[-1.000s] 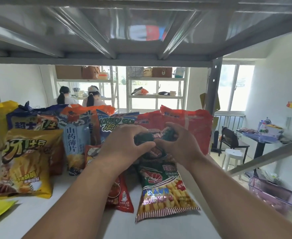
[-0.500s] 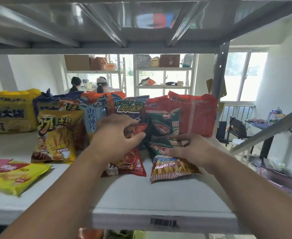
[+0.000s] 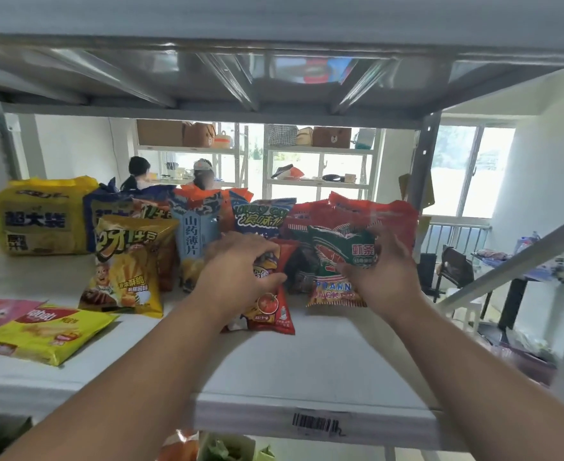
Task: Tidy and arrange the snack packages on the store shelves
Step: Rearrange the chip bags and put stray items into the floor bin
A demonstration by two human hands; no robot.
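mock shop setup inside a plain room. grey metal shelf with a barcode label on its front edge, snack packages stood in a row on it. behind: white shelving with bags and boxes, two people seated at a desk, big windows, white walls.

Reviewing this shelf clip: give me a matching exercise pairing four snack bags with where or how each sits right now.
Things:
1. green prawn cracker bag
2. red tomato-print snack bag
3. flat yellow wafer pack
4. big yellow multipack

States:
A. lying flat near the shelf's front left
B. gripped by the right hand
C. standing at the back left
D. gripped by the left hand

Pairs: 1-B, 2-D, 3-A, 4-C
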